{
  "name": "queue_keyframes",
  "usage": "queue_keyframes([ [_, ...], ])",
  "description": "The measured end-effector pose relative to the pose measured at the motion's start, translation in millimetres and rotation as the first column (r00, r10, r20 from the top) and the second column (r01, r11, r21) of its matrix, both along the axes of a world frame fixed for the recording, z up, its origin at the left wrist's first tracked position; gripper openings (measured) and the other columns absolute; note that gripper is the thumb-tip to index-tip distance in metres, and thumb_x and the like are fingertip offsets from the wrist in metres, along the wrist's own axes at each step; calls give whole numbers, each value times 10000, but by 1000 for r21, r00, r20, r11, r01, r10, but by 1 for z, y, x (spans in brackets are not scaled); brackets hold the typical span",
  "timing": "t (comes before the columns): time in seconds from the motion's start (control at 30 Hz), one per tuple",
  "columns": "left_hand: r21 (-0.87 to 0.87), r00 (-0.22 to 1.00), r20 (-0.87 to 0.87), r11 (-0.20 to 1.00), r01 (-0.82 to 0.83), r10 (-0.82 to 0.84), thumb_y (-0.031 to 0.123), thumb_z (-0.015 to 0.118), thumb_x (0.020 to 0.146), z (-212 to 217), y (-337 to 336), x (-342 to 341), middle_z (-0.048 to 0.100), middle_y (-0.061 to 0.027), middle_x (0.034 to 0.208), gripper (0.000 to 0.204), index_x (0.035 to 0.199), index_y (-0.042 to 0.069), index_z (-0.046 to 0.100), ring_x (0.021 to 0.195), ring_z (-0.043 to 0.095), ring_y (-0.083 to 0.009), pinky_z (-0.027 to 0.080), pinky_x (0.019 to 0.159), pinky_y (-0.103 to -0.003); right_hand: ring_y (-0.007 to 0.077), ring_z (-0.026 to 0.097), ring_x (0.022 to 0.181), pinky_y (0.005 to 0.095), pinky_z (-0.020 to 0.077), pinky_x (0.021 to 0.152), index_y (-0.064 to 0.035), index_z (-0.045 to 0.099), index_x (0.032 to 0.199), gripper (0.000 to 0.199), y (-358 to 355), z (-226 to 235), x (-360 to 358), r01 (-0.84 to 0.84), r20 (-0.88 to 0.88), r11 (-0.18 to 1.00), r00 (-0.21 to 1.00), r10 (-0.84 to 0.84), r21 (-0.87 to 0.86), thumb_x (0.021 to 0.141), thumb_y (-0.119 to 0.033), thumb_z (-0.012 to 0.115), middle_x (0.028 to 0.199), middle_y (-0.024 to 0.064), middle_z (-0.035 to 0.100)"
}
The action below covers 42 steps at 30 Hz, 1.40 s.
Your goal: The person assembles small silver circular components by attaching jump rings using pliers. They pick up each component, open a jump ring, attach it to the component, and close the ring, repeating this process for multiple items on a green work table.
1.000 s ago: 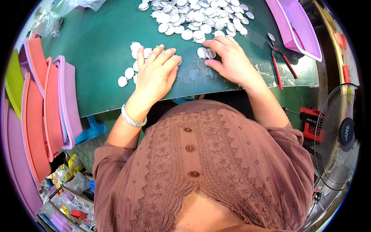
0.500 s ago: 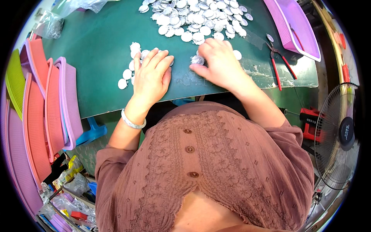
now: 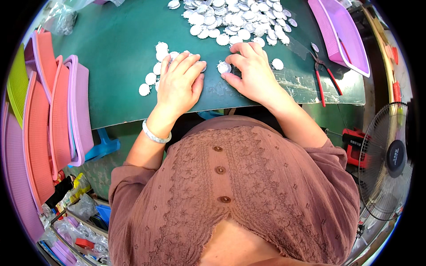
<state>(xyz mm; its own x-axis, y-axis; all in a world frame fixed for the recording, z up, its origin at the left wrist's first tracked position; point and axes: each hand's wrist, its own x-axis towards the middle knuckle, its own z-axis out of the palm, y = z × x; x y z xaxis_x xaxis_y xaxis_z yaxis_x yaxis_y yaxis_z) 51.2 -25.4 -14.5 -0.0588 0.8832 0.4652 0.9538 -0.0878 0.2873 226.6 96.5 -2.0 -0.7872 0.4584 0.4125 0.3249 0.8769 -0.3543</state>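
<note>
My left hand lies palm down on the green table with its fingers stretched out, over part of a small group of silvery-white round pendants. The pendants under its fingers are partly hidden. To its right, my right hand is curled, thumb and fingertips at the edges of one round pendant with a small loop at its rim. A single pendant lies just right of that hand. Beyond both hands spreads a large heap of the same pendants.
Red-handled pliers lie on the table at the right, near a purple basket. Several pink, purple and green baskets are stacked at the left. A clear plastic bag sits at the far left; a fan stands at the right.
The view has shifted slightly. The pendant at my right fingertips, blurred before, now shows sharply as a flat disc. My left hand stays spread over the small group.
</note>
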Motion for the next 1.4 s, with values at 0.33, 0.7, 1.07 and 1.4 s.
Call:
queue_keyframes([
  [0.33, 6, 1000, 11, 1000, 22, -22, 108, 679, 770, 1, -1, -2, 627, -76, 1162, 303, 1072, 100, 663, 1148, 556, -283, 354, 1025, -483, 260, 544, 896, 392, 394, 826, -91, 639, 915, 218, -4, -5, -16, -57, -30, 998, 998, 58, 29, 725, -157, 725, 863, 59, 587],
  [0.7, -83, 992, -112, 995, 48, -58, 218, 691, 784, 13, -2, 5, 549, -82, 1274, 380, 1162, 205, 655, 1246, 456, -318, 259, 1058, -556, 316, 558, 928, 399, 444, 841, -39, 656, 984, 262, 20, 6, 19, -29, 2, 998, 1000, 29, -61, 738, -112, 708, 961, 112, 593],
  [1.07, -64, 995, 3, 993, 100, -100, 175, 705, 766, 7, -1, 0, 609, -56, 1188, 249, 1007, 133, 665, 1201, 506, -287, 283, 1050, -539, 314, 602, 852, 398, 489, 756, -31, 641, 948, 261, 18, 8, 10, -24, 118, 981, 992, 47, -190, 755, -186, 723, 867, 113, 619],
  [1.4, -17, 994, 25, 994, 110, -110, 121, 702, 751, 4, 0, -1, 627, -67, 1148, 213, 958, 94, 657, 1150, 551, -289, 334, 1038, -486, 307, 610, 864, 394, 489, 782, -28, 652, 971, 283, 13, 8, 7, 49, 92, 990, 995, -37, -134, 754, -193, 728, 835, 103, 612],
])
